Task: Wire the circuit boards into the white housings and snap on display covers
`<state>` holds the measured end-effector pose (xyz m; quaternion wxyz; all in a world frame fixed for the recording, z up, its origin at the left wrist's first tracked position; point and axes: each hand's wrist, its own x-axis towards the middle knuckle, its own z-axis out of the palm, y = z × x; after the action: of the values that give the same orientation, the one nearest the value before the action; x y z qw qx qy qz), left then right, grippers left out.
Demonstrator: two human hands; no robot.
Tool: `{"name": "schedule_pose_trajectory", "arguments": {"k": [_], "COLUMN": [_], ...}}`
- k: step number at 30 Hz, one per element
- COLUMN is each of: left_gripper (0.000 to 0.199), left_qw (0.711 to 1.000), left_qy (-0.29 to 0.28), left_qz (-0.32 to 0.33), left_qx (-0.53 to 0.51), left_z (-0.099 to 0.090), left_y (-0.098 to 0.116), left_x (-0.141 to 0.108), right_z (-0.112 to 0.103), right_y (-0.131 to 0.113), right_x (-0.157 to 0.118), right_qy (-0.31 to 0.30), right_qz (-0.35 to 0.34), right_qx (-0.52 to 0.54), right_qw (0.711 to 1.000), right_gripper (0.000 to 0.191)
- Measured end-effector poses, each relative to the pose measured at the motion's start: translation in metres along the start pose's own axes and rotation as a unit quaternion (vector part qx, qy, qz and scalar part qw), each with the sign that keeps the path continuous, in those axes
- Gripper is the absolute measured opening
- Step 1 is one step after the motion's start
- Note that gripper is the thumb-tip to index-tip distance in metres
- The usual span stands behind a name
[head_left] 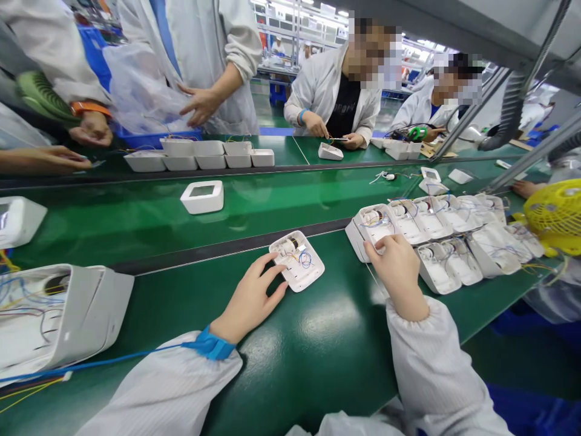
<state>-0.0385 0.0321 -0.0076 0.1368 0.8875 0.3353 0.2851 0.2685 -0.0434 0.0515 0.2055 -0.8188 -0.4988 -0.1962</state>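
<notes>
head view: loosely spread left hand (pixel 251 298) touches white casing (pixel 298 266); right hand (pixel 396 265) curls, its grasp unclear.

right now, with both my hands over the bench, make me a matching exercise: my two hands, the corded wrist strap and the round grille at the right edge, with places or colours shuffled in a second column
Column one
1. left hand
2. right hand
3. corded wrist strap
4. round grille

Column two
A. yellow
B. at the left end of the grouped casings
C. blue
D. at the single open casing

Pairs: 1-D, 2-B, 3-C, 4-A
</notes>
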Motion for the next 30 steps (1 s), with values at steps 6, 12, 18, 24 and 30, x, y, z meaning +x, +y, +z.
{"name": "schedule_pose_trajectory", "arguments": {"k": [6, 12, 18, 24, 30], "left_gripper": [0.03, 0.015, 0.036, 0.06, 0.05], "left_qw": [1.0, 0.997, 0.963, 0.897, 0.929], "left_qy": [-0.013, 0.008, 0.058, 0.006, -0.073], "left_qz": [-0.01, -0.055, -0.163, -0.218, -0.172], "left_qx": [-0.003, -0.044, -0.207, -0.385, -0.319], "left_z": [-0.001, -0.003, 0.003, -0.006, -0.02], "left_y": [0.002, 0.002, -0.012, -0.03, -0.02], "left_x": [0.001, 0.001, 0.001, 0.006, 0.007], "right_z": [-0.001, 0.034, 0.091, 0.124, 0.113], "right_y": [-0.022, -0.064, -0.1, -0.138, -0.136], "right_x": [-0.013, -0.05, -0.003, 0.027, 0.016], "right_qy": [0.128, -0.081, -0.105, -0.204, -0.231], "right_qz": [-0.116, -0.191, -0.062, -0.163, -0.25], "right_qx": [0.2, 0.476, 0.476, 0.435, 0.404], "right_qw": [0.964, 0.855, 0.871, 0.862, 0.849], "right_gripper": [0.014, 0.011, 0.025, 0.014, 0.008]}}
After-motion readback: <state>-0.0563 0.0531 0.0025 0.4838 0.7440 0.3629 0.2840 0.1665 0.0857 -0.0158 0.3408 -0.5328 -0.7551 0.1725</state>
